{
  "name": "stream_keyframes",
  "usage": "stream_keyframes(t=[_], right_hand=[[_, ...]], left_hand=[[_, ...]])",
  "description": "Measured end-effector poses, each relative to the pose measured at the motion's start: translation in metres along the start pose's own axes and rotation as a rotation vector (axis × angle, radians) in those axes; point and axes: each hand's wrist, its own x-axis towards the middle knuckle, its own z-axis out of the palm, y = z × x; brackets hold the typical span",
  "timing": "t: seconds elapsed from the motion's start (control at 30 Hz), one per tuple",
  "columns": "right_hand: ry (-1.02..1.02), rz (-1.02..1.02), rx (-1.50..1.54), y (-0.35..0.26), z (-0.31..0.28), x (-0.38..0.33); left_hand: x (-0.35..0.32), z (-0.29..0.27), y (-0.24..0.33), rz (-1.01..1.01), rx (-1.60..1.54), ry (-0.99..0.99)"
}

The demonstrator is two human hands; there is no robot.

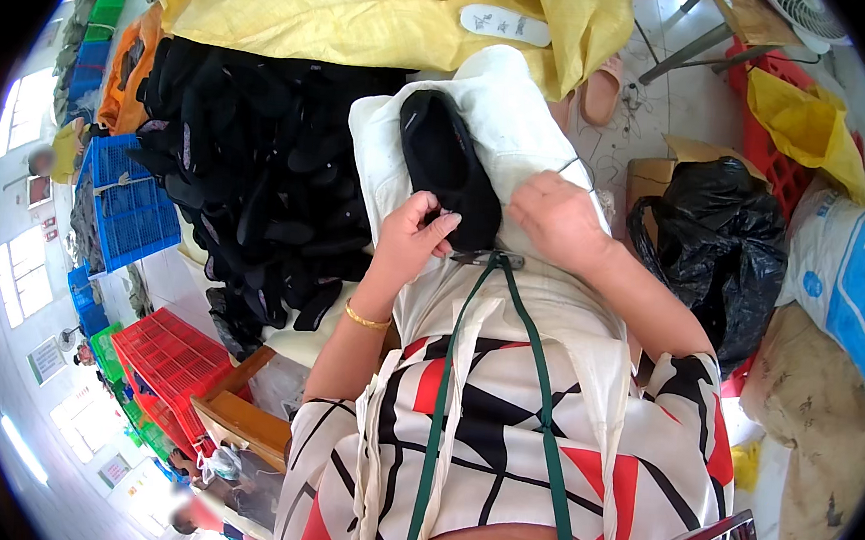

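A black slip-on shoe (439,150) lies on the white cloth (510,90) over my lap, its toe toward me. My left hand (417,234) is closed at the left of the toe, thumb and fingers pinching the shoe's edge. My right hand (564,221) is raised just right of the toe, fingers pressed together, apart from the shoe. A thin, dark, needle-like piece (568,165) sticks out above its fingers; any thread is too fine to make out. Small metal snips (488,260) lie below the toe, by a green cord (535,352) that hangs down my front.
A large heap of black shoes (260,158) lies at my left. Beyond it spreads yellow sheeting (370,15) with a white insole (505,24) on top. Blue crates (131,204) and red crates (171,357) stand farther left. At right sit a black plastic bag (719,255) and sacks (834,268).
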Motion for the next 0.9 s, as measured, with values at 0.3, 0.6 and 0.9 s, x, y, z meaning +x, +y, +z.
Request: stream_keyframes(t=[0.3,0.6,0.9], right_hand=[[0.118,0.453,0.337,-0.005,-0.015,0.003],[-0.160,0.608,0.891,-0.022,0.022,0.005],[-0.093,0.412,0.560,-0.021,0.042,0.005]], left_hand=[[0.007,0.008,-0.006,-0.120,-0.421,0.032],[0.010,0.009,-0.015,-0.167,-0.621,0.026],[0.008,0.009,-0.016,-0.170,-0.662,0.029]])
